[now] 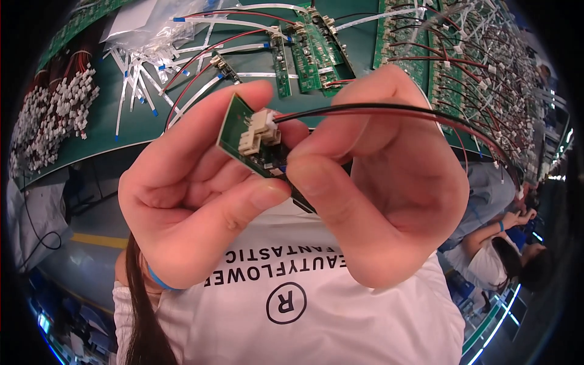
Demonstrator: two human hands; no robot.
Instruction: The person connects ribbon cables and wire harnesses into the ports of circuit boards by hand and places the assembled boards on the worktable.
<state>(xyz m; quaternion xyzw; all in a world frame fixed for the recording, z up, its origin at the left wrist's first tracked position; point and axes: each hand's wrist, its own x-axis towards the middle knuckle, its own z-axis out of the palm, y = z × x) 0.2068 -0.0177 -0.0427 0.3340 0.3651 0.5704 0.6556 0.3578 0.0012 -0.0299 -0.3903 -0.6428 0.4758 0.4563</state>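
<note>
My left hand (pixel 176 188) is closed on the edges of a small green circuit board (pixel 230 126), thumb below and fingers above. Cream connectors (pixel 250 139) stand on the board's face. Into one of them goes a white plug (pixel 271 119) with red and black wires (pixel 377 108), which arch over my right hand (pixel 389 182) toward the right. The right thumb and forefinger pinch together at the board's right edge. A sliver of blue shows beside their tips, but what they grip is mostly hidden.
Ahead on the green table lie white flat cables (pixel 140 79) with blue ends and several circuit boards (pixel 313 52). Bundled wires with white plugs (pixel 58 109) hang at the left. More wired boards (pixel 447 67) fill the right. A person (pixel 493 255) sits at the far right.
</note>
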